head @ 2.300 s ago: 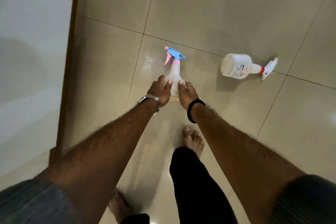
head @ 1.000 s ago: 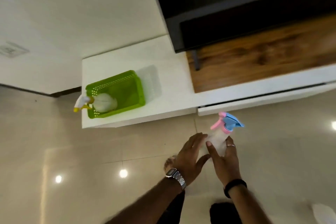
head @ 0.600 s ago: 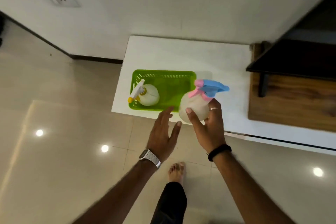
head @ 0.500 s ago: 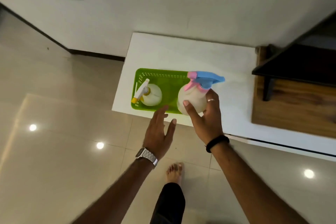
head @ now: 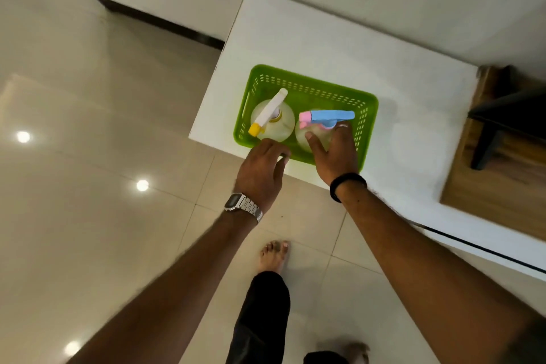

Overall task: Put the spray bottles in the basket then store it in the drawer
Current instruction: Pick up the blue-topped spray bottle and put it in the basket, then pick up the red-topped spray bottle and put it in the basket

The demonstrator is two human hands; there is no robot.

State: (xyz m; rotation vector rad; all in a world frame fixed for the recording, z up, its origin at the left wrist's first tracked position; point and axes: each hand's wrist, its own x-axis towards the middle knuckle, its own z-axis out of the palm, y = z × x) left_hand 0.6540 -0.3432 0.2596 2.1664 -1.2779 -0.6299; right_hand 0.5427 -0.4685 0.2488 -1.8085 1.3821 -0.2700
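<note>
A green perforated basket [head: 367, 115] sits near the front left corner of a white cabinet top [head: 319, 47]. Inside stands a clear bottle with a white and yellow sprayer [head: 270, 111]. Beside it, on the right, is the bottle with the pink and blue sprayer [head: 328, 117], lowered into the basket with my right hand [head: 335, 152] wrapped around its body. My left hand [head: 261, 170] hovers at the basket's front rim, fingers loosely curled, holding nothing.
A wooden panel [head: 499, 174] and a dark shelf [head: 511, 115] lie to the right on the cabinet. A dark gap line [head: 478, 248] runs along the cabinet front. Glossy floor tiles [head: 103, 186] spread to the left; my bare foot [head: 273, 255] stands below.
I lifted the pink and blue bottle off the floor, turned to the cabinet and lowered it into the basket beside the yellow one. My left hand let go and moved to the rim.
</note>
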